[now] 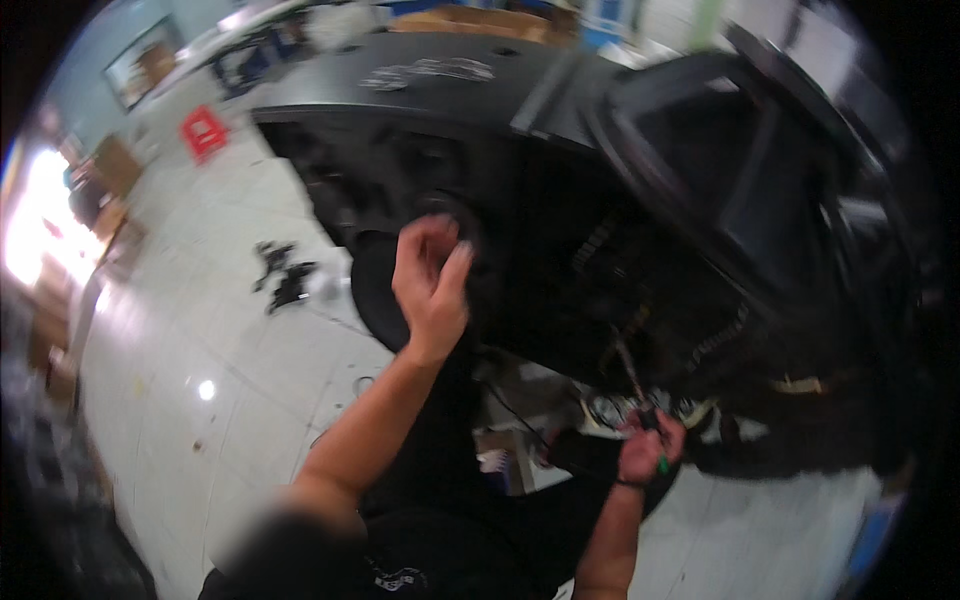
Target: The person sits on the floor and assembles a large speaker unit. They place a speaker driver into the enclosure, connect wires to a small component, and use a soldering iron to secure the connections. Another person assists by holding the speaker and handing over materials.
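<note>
My left hand point(432, 285) is raised in front of the dark underside of a large black body point(420, 105). Its fingers curl loosely with the thumb apart, and nothing shows between them. Lower on the right, my right hand point(648, 455) is closed around the dark and green handle of a screwdriver point(630, 370). The metal shaft points up toward the body's shadowed inside; whether its tip touches anything is too dark to tell. Behind my right hand lies a tangle of pale and coloured wires point(605, 410).
A clear crumpled strip point(430, 72) lies on the black top. On the right rises a black framed part with dark panes point(700, 150). Black pieces point(285, 275) lie on the white tiled floor point(200, 340). A red stool point(203, 133) stands farther back. A small open box point(505, 460) is below me.
</note>
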Demonstrator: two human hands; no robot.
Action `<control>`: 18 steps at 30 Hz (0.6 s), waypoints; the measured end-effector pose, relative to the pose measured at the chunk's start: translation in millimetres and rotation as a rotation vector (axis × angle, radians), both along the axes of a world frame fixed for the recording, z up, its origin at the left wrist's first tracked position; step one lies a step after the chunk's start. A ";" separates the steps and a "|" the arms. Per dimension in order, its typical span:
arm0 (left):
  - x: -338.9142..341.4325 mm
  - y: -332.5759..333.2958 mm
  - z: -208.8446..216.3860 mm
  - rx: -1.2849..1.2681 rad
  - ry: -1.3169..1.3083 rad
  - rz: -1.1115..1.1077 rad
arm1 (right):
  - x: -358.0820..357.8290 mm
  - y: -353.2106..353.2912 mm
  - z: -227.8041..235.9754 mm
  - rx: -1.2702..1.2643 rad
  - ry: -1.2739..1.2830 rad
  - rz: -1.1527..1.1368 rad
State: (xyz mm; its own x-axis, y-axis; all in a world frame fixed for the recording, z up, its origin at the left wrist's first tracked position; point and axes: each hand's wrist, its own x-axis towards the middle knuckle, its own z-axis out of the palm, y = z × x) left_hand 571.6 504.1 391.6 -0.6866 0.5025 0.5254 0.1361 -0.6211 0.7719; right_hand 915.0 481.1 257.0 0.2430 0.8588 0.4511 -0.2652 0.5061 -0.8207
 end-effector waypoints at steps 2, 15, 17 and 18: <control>31.5 -19.2 -86.8 -0.324 -0.556 -0.351 | -9.5 3.1 3.6 0.061 0.017 0.124; 129.7 91.1 -126.1 -0.275 -1.242 -1.331 | 2.9 2.8 7.1 0.078 0.002 -0.150; 140.6 94.9 -129.3 -0.236 -1.356 -1.243 | 2.9 5.2 5.5 0.040 0.008 -0.163; 143.3 96.5 -132.8 -0.227 -1.410 -1.193 | 7.2 7.0 2.9 0.034 0.012 -0.161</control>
